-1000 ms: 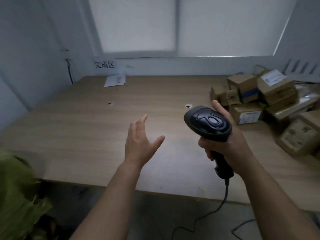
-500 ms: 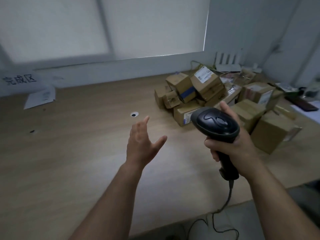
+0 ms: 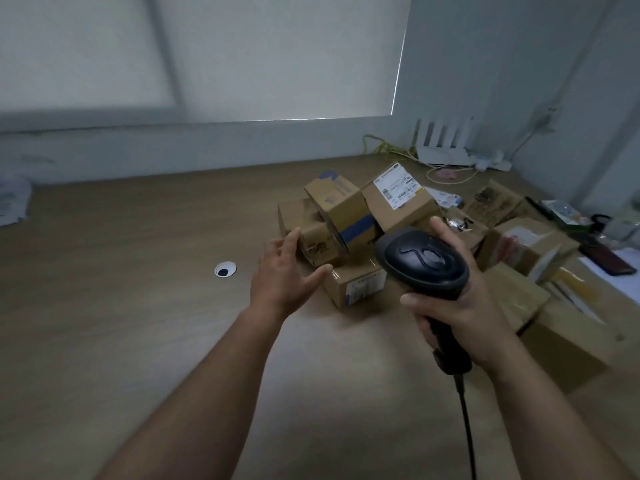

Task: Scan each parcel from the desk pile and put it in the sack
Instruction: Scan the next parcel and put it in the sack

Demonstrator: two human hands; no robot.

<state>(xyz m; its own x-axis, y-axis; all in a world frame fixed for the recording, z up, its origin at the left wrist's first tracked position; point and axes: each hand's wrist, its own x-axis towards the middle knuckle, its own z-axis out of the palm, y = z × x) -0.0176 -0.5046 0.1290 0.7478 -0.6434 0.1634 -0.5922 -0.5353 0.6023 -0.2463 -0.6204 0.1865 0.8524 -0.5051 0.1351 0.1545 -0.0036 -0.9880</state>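
parcel pile [image 3: 398, 206] | left grip [image 3: 284, 276] spread apart, beside it | right grip [image 3: 465, 308] clamped on scanner [image 3: 422, 263]

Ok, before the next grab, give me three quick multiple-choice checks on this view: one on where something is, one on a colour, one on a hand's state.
1. Where does the parcel pile lie on the desk, relative to the round cable hole?
A) to its right
B) to its left
C) over it

2. What colour is the scanner?
A) white
B) yellow
C) black

3. The left hand is:
A) curled round a parcel
B) open, fingers straight, by the pile's edge
C) lying flat on the desk

Answers:
1 A: the boxes all sit to the right of the hole.
2 C: the housing gripped by the right hand is black.
3 B: its fingers are spread and hold nothing.
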